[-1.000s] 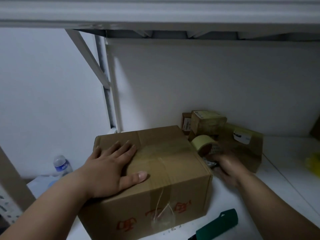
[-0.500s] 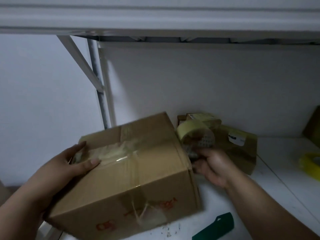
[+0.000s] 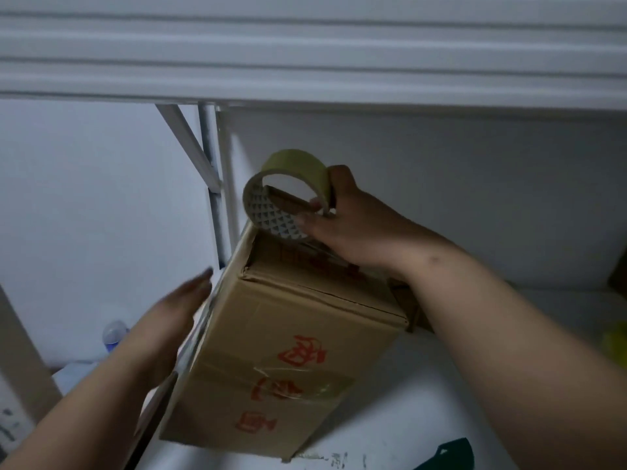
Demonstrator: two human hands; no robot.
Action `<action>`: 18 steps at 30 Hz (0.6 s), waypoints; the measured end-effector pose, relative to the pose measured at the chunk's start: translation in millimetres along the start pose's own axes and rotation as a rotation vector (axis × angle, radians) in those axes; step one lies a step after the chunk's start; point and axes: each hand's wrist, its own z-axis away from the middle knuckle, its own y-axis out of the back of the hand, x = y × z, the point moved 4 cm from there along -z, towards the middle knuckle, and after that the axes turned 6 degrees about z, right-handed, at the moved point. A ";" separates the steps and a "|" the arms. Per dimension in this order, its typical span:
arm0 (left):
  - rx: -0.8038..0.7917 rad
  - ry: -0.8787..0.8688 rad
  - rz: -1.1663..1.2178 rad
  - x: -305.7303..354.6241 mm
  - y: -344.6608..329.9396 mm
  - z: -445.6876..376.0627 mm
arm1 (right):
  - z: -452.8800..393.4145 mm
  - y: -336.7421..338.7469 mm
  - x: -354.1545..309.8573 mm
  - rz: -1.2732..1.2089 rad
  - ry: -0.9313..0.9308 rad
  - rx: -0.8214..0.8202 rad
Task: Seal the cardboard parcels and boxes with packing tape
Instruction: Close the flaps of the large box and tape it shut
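A brown cardboard box (image 3: 278, 361) with red printed characters is tipped up on one side on the white shelf, its taped face turned to the left. My left hand (image 3: 173, 310) lies flat against that left face with straight fingers. My right hand (image 3: 346, 225) grips a roll of yellowish packing tape (image 3: 288, 188) and holds it at the box's upper far edge. Clear tape crosses the printed face.
A white shelf board (image 3: 305, 56) runs overhead, and a metal upright (image 3: 217, 198) stands behind the box. A plastic bottle (image 3: 113, 334) is at the left. A green object (image 3: 448, 457) lies at the bottom right. A yellow thing (image 3: 617, 340) shows at the right edge.
The box has turned from lying flat to standing on one side. My left hand slid from its top to its left face. My right hand lifted the tape roll up to the box's upper edge.
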 end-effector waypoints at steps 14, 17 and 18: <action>-0.237 -0.261 0.009 79.4 -15.2 13.2 | -26.2 -29.1 -19.3 -0.028 0.092 0.075; -0.130 -0.187 0.138 68.4 -2.7 17.3 | -29.4 -16.0 -13.9 0.062 0.122 0.139; -0.096 -0.149 0.183 63.6 3.6 20.7 | -28.8 -10.9 -9.1 0.084 0.115 0.160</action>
